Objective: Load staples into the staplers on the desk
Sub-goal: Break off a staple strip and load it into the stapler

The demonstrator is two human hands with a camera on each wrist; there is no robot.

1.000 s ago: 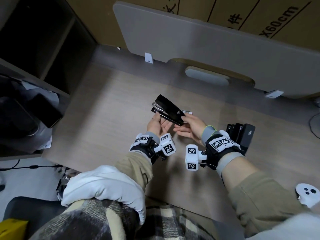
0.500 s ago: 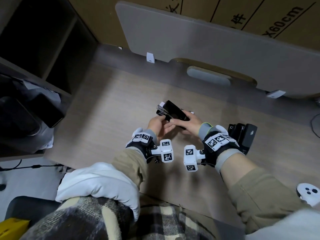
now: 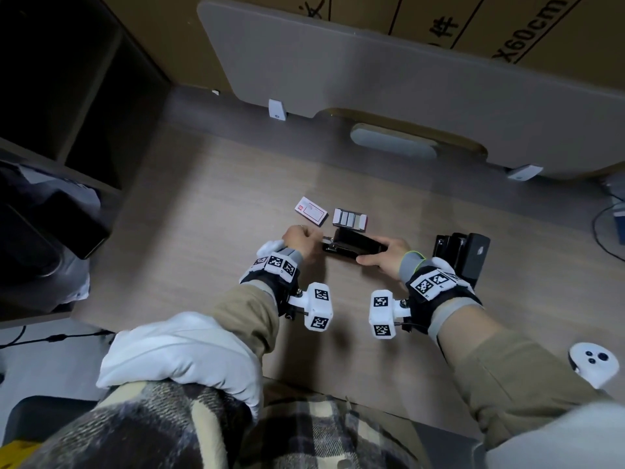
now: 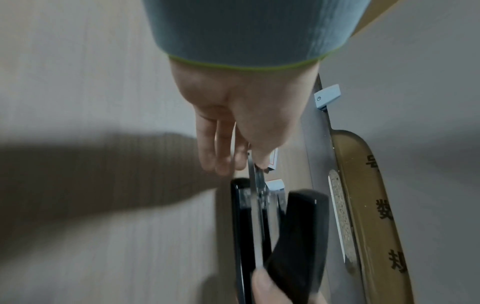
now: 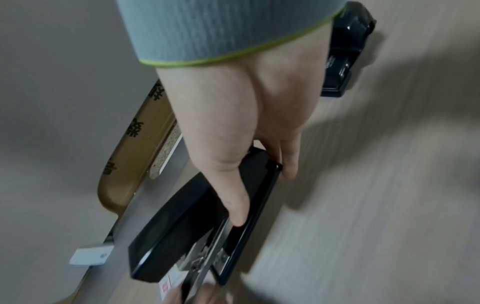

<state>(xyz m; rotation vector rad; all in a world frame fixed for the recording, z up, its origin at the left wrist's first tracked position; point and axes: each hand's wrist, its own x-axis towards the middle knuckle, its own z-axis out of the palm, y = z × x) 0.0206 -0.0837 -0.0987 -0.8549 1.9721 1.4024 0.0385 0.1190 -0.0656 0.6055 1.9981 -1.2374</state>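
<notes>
A black stapler [image 3: 353, 247] lies low over the desk [image 3: 209, 231], its top arm raised off the base. My right hand [image 3: 378, 254] grips its rear end, thumb across the top [image 5: 239, 205]. My left hand [image 3: 304, 236] pinches the metal staple rail [image 4: 253, 164] that sticks out of the stapler's [image 4: 298, 236] front end. Just behind the stapler sits an open staple tray [image 3: 349, 219] with silver strips, and beside it the red-and-white box sleeve [image 3: 311, 211]. Another black stapler [image 3: 461, 255] lies to the right, also visible as the second stapler [image 5: 342, 61] behind my right wrist.
A grey divider panel [image 3: 406, 72] with white clips stands along the desk's back edge, cardboard boxes behind it. A dark shelf unit [image 3: 67, 113] borders the left side. A white controller [image 3: 592, 363] lies at the front right. Cables run at the far right edge.
The stapler has come down from in front of me to the desk surface. My left hand has shifted from under it to its front end and now pinches the metal rail.
</notes>
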